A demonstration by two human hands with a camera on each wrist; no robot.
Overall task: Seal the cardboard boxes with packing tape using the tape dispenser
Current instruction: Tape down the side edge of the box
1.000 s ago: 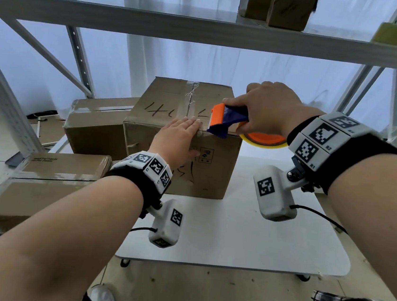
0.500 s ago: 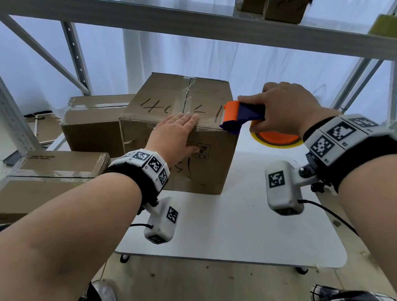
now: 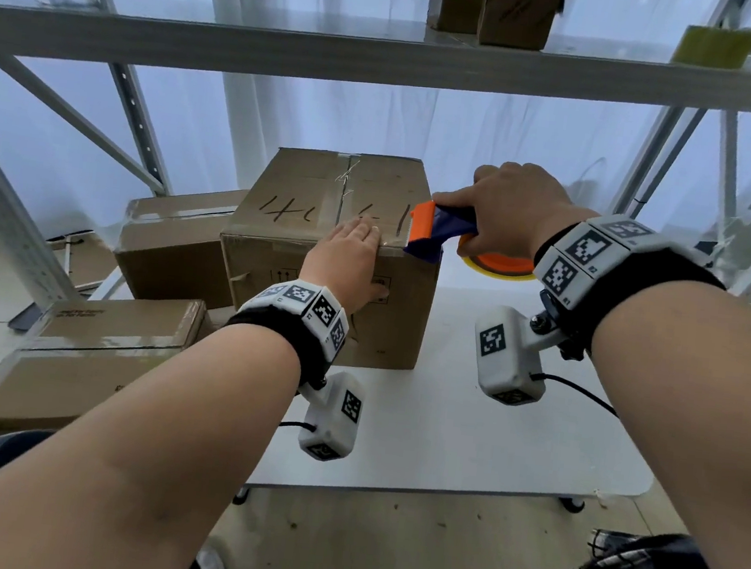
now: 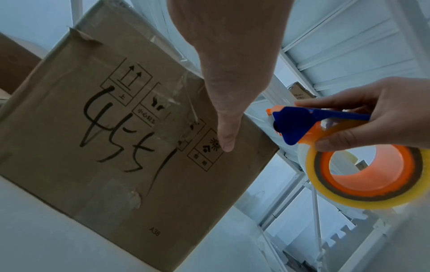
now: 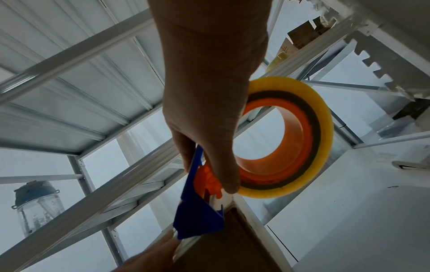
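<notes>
Our left hand (image 3: 348, 258) lies flat-fingered on the brown cardboard box (image 3: 288, 209) on the white tabletop (image 3: 465, 425); right hand (image 3: 508, 215) fingers (image 4: 344, 136) grip the orange-and-blue tape dispenser (image 3: 436, 230), its head touching the box's near right top edge

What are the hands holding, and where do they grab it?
The right hand holds the tape dispenser by its blue handle, thumb on the roll. The left hand holds nothing; it lies flat on the box.

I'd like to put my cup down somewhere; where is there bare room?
The white table is bare in front of and right of the marked cardboard box. Left is crowded: stacked boxes press against the table's edge.
</notes>
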